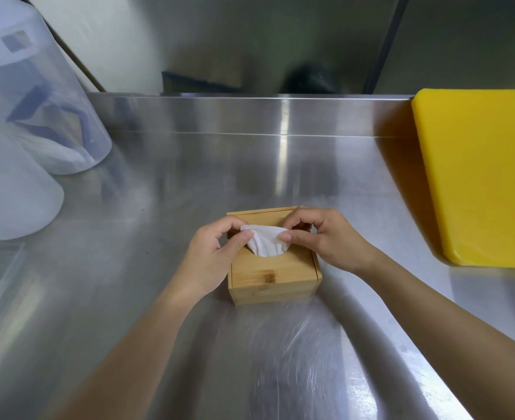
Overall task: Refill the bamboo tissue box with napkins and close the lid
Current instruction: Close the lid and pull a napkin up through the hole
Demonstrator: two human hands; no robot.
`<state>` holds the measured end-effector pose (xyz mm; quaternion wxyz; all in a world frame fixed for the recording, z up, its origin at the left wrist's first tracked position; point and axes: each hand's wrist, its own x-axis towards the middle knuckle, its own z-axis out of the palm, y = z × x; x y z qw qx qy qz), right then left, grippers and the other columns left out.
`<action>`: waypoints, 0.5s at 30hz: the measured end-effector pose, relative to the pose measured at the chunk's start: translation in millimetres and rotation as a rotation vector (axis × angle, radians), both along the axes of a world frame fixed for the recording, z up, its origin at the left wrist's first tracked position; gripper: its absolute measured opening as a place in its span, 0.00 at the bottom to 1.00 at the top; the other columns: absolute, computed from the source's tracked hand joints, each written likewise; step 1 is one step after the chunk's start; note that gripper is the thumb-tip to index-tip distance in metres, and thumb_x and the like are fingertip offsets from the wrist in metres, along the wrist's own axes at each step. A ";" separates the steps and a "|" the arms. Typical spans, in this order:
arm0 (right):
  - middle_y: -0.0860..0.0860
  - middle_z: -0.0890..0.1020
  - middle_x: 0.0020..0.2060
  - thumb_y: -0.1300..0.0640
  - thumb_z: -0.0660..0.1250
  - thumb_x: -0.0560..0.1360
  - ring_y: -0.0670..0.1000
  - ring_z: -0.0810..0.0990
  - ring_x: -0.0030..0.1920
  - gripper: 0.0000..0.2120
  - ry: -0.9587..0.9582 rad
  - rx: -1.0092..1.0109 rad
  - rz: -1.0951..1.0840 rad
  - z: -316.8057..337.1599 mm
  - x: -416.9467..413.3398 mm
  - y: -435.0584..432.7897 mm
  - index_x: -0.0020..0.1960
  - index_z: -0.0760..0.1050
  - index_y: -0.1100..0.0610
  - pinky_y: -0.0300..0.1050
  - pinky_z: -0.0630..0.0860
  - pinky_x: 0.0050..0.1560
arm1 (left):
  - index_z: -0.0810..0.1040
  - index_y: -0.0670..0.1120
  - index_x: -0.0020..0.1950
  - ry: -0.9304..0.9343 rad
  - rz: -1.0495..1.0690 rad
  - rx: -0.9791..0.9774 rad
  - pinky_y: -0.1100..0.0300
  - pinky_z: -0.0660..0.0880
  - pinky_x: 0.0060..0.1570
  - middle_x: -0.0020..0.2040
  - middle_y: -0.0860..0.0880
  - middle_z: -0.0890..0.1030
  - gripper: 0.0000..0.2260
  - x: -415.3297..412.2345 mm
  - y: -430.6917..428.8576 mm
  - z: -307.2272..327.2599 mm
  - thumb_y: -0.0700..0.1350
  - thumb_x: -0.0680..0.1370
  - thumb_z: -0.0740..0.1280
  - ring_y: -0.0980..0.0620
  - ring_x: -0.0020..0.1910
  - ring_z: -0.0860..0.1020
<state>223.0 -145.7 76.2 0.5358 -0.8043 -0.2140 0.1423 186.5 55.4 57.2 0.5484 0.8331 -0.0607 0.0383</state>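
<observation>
A square bamboo tissue box (274, 277) stands on the steel counter in front of me, its lid down on top. A white napkin (267, 241) sticks up through the round hole in the lid. My left hand (217, 253) pinches the napkin's left edge between thumb and fingers. My right hand (320, 234) pinches its right edge and rests over the box's back right corner. The rest of the napkins inside the box are hidden.
A thick yellow cutting board (480, 177) lies at the right. Two upturned translucent plastic containers (38, 116) stand at the left. Clear plastic film (295, 344) lies on the steel counter (189, 177) near me. A raised steel backsplash runs along the back.
</observation>
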 end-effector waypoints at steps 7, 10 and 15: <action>0.40 0.73 0.31 0.59 0.68 0.75 0.37 0.72 0.35 0.05 -0.198 -0.236 0.078 9.6 4.9 12.7 0.43 0.79 0.61 0.28 0.67 0.37 | 0.77 0.41 0.36 -0.054 0.084 -0.157 0.52 0.69 0.58 0.50 0.54 0.78 0.14 1.3 5.8 -16.7 0.53 0.68 0.67 0.58 0.52 0.76; 0.40 0.73 0.31 0.60 0.68 0.74 0.37 0.72 0.35 0.05 -0.230 -0.216 0.057 6.1 4.3 13.8 0.43 0.79 0.62 0.28 0.67 0.37 | 0.78 0.41 0.36 -0.030 0.077 -0.191 0.50 0.70 0.58 0.49 0.57 0.79 0.14 0.0 7.9 -16.8 0.53 0.68 0.67 0.58 0.53 0.76; 0.47 0.77 0.33 0.61 0.69 0.74 0.43 0.72 0.36 0.05 -0.166 -0.106 -0.043 0.1 0.4 12.6 0.41 0.79 0.62 0.31 0.68 0.37 | 0.80 0.51 0.36 -0.031 0.073 -0.180 0.53 0.71 0.58 0.46 0.62 0.80 0.06 2.0 7.9 -15.8 0.52 0.69 0.68 0.56 0.52 0.77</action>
